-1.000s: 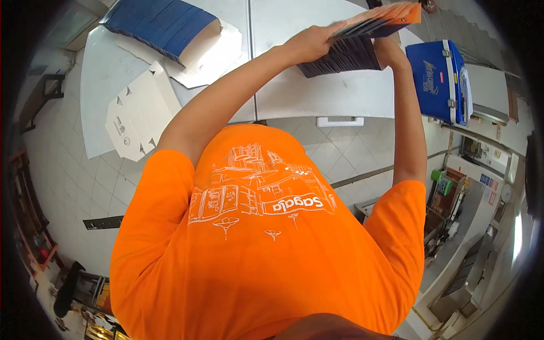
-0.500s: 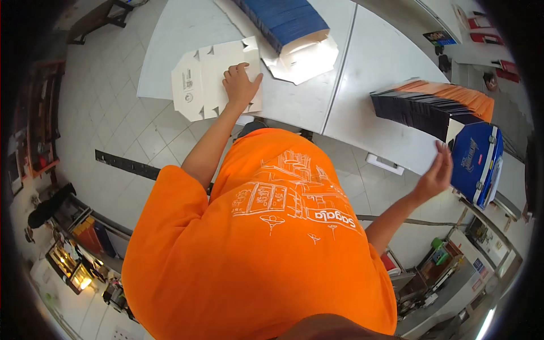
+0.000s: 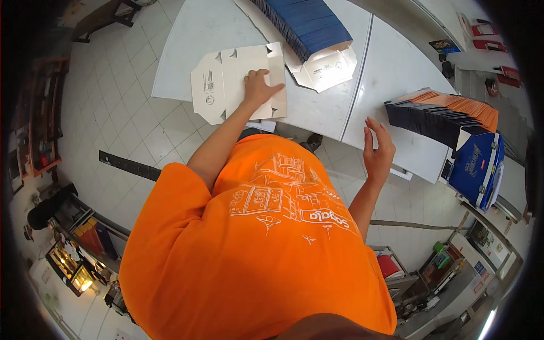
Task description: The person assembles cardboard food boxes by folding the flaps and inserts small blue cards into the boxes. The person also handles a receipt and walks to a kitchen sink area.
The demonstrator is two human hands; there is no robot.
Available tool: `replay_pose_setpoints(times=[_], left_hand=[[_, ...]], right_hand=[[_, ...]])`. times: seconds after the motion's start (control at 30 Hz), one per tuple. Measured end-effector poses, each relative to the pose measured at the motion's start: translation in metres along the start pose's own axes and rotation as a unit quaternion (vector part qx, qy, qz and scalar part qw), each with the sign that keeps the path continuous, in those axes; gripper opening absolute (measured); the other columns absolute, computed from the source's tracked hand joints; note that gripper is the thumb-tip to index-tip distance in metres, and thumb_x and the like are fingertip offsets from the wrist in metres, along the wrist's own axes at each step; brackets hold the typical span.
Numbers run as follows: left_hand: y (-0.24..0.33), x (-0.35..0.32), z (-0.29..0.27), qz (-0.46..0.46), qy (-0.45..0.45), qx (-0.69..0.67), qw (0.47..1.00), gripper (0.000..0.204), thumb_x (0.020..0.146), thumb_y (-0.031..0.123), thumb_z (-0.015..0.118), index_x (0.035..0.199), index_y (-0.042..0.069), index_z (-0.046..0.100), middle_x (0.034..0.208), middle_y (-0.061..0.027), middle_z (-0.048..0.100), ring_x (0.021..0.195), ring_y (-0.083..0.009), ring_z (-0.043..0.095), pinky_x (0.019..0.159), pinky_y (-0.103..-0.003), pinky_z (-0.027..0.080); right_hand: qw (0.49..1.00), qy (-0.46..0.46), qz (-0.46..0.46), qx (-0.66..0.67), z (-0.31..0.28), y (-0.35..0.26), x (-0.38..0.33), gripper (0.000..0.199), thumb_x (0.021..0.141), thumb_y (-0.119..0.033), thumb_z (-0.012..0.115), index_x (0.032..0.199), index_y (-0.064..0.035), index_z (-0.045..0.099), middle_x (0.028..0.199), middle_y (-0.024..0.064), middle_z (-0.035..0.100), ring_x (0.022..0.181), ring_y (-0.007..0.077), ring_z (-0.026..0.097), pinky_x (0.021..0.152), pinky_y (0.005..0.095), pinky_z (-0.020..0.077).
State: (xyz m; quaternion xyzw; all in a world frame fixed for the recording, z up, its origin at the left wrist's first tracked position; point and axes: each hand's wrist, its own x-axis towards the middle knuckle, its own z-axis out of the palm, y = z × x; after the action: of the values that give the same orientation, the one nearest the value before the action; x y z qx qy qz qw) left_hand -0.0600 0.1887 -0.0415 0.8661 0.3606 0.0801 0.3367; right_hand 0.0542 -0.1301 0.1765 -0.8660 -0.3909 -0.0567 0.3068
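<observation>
My left hand (image 3: 258, 92) lies on a flat, unfolded white cardboard box blank (image 3: 231, 76), its fingers spread over the right part of the card. The blank has notched edges and small dark printing at its left end. It overhangs the near edge of the white table (image 3: 317, 107). My right hand (image 3: 378, 148) is raised near the table's front edge with fingers apart and nothing in it. To its right stands a long row of black and orange folded card pieces (image 3: 425, 122).
A long stack of blue card pieces (image 3: 309, 28) rests on another white blank (image 3: 328, 72) at the far middle. Beyond the row at the right is a blue case (image 3: 475, 170) with metal-looking clasps. A seam (image 3: 357, 73) crosses the table. Shelves (image 3: 48, 119) stand at the left.
My right hand has moved left, away from the blue case and the row of card pieces. The left hand stays on the blank. The whole view has shifted slightly.
</observation>
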Motion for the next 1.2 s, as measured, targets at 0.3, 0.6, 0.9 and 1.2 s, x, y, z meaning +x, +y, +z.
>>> replay_pose_setpoints(times=[0.3,0.6,0.9,1.2], left_hand=[[0.023,0.001,-0.008,-0.067,-0.075,0.018,0.995,0.097,0.068,0.056,0.085,0.143,0.008,0.046,0.137,-0.0206,0.043,0.13,-0.041,0.039,0.107,-0.054,0.035],[-0.019,0.018,-0.017,0.012,-0.143,-0.115,0.983,0.089,0.077,0.044,0.081,0.146,0.004,0.042,0.136,-0.0257,0.045,0.127,-0.0443,0.045,0.106,-0.048,0.043],[0.015,0.06,-0.013,0.025,-0.07,0.02,0.997,0.082,0.085,0.038,0.072,0.148,-0.002,0.038,0.134,-0.0277,0.045,0.125,-0.0454,0.046,0.104,-0.051,0.044],[-0.005,0.041,-0.004,0.154,0.063,-0.046,0.985,0.057,0.087,0.021,0.073,0.136,0.0,0.053,0.126,-0.0218,0.053,0.117,-0.0379,0.054,0.094,-0.048,0.049]], right_hand=[[1.0,-0.014,-0.013,0.017,0.023,-0.024,-0.001,0.026,0.09,-0.005,0.069,0.116,-0.0072,0.071,0.097,0.0155,0.072,0.091,0.0359,0.068,0.099,0.0484,0.0517],[0.997,-0.045,0.067,0.002,0.036,-0.028,-0.012,0.024,0.092,-0.009,0.07,0.115,-0.0094,0.072,0.102,0.0156,0.073,0.096,0.037,0.067,0.098,0.0459,0.0531],[0.999,-0.03,0.031,0.018,0.046,-0.038,-0.001,0.023,0.09,-0.008,0.071,0.113,-0.008,0.071,0.087,0.0147,0.068,0.079,0.0339,0.063,0.073,0.0431,0.0503],[0.997,-0.045,0.06,0.01,0.051,-0.034,0.006,0.026,0.09,-0.008,0.071,0.116,-0.0087,0.071,0.09,0.0149,0.069,0.083,0.0334,0.065,0.076,0.0424,0.0517]])
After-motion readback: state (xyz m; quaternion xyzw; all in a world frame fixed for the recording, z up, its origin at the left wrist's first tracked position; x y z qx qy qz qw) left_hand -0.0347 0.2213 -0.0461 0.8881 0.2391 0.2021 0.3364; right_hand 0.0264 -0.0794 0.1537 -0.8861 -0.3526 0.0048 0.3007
